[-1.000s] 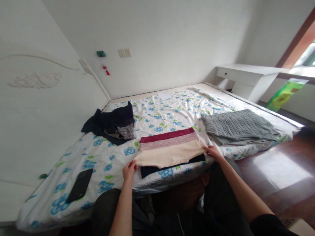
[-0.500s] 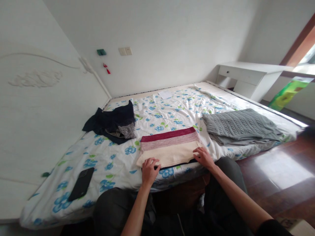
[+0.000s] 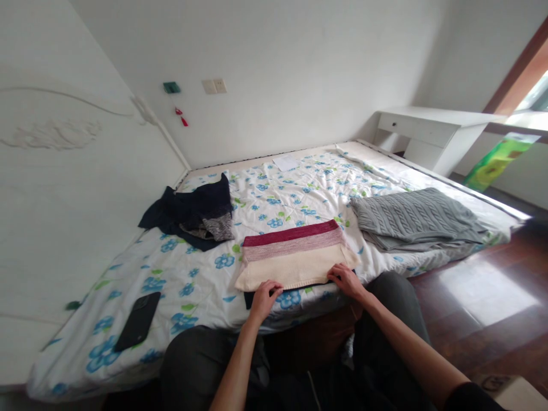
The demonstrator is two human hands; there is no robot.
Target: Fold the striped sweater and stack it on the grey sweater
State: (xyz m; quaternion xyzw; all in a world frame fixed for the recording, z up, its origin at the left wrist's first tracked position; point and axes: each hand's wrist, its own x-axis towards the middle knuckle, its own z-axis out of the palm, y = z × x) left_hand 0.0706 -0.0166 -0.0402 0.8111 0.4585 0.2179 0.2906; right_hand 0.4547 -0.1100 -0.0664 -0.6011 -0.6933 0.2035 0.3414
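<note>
A folded knit sweater [image 3: 295, 265] lies on the bed close in front of me, with a dark red band at the far side, a speckled pink band, then cream with a ribbed hem nearest me. My left hand [image 3: 266, 298] has its fingers and thumb closed on the left part of that hem. Toward the right end, my right hand [image 3: 346, 281] pinches the same hem with curled fingers. Dark cloth [image 3: 249, 300] peeks out under the cream edge. What lies beneath the fingertips is partly hidden.
The bed has a floral sheet [image 3: 205, 308]. To the left are a crumpled navy knit garment [image 3: 197, 211] and a black phone [image 3: 137, 321]. A folded grey cable-knit garment [image 3: 417, 220] rests at the right. Beyond stand a white desk [image 3: 428, 131] and a wall.
My right hand has shifted slightly left along the hem, and my left hand slightly right. More dark cloth shows below the left corner. The view has turned a little.
</note>
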